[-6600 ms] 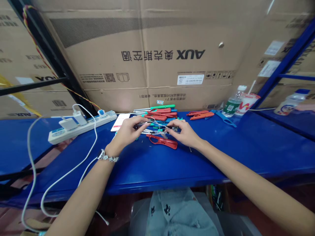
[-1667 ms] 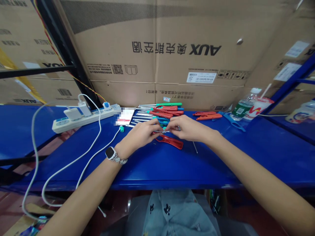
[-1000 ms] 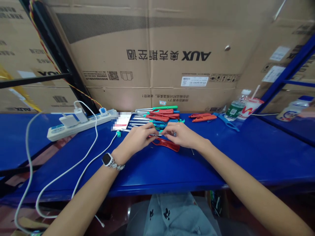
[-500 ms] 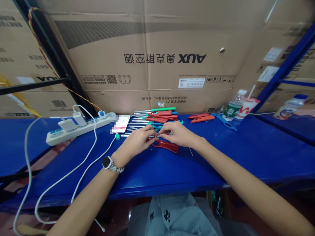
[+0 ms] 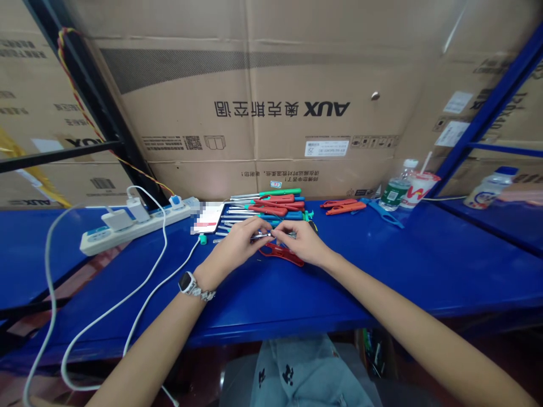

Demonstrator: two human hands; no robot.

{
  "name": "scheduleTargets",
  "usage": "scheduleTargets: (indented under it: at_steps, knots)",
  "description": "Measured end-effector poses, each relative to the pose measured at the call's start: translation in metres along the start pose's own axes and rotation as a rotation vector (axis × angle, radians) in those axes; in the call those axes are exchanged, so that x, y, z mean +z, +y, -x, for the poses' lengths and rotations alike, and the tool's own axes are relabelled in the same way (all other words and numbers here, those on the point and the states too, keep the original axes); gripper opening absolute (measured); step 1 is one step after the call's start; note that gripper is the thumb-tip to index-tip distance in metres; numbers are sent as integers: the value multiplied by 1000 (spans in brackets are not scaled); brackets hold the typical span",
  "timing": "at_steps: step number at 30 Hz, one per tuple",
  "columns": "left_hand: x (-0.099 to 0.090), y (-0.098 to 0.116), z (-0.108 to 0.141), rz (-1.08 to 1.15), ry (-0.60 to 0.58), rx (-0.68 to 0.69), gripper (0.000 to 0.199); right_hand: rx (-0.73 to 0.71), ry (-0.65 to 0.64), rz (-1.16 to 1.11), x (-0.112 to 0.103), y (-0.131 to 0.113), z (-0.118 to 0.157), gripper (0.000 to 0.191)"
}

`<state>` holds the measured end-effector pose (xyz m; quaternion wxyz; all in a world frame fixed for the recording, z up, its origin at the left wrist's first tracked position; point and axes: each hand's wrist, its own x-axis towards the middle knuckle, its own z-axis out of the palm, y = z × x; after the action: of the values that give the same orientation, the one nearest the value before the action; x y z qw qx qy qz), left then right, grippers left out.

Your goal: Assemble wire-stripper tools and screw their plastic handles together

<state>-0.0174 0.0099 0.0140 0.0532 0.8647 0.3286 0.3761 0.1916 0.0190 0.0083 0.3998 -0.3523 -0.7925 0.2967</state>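
Note:
Both of my hands meet above the middle of the blue table. My left hand (image 5: pixel 241 242) pinches a thin silvery metal rod (image 5: pixel 262 235) with thumb and forefinger. From the other side my right hand (image 5: pixel 303 242) closes its fingertips at the rod's right end; the exact contact is partly hidden. Just beneath lies a red plastic handle shell (image 5: pixel 287 255) with a finger loop, like that of a long-necked lighter. Behind my hands is a pile of long-necked lighters (image 5: pixel 275 199) with red, green and blue handles and silver tubes pointing left.
A phone (image 5: pixel 211 218) lies left of the pile, near a white power strip (image 5: pixel 139 227) with chargers and cables. Orange-red handles (image 5: pixel 345 207), a blue handle (image 5: pixel 387 215), a water bottle (image 5: pixel 394 192) and a lidded cup (image 5: pixel 419 189) stand right. Cardboard (image 5: pixel 280 73) rises behind.
The view has shifted slightly. A thin pin-like piece seen beside my right hand earlier no longer shows there. Both hands stay together at the metal rod.

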Motion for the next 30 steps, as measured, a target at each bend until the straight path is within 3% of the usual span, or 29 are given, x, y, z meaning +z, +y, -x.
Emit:
scheduleTargets:
  at_steps: [7,11,17,21,30]
  knots:
    - [1,0,2,131,66,-74,14,-133,42,114,7,0,4,18]
    - [-2,3,1,85,35,-53,8,-206,-3,198,-1,-1,7,9]
    - [-4,4,0,38,-15,6,13,-300,-29,307,-10,3,5,12]
    - [-4,-1,1,18,-38,61,15,-308,-70,320,-12,5,5,15]
    - [-11,-4,3,83,-59,42,14,-255,-57,261,-15,4,4,16]
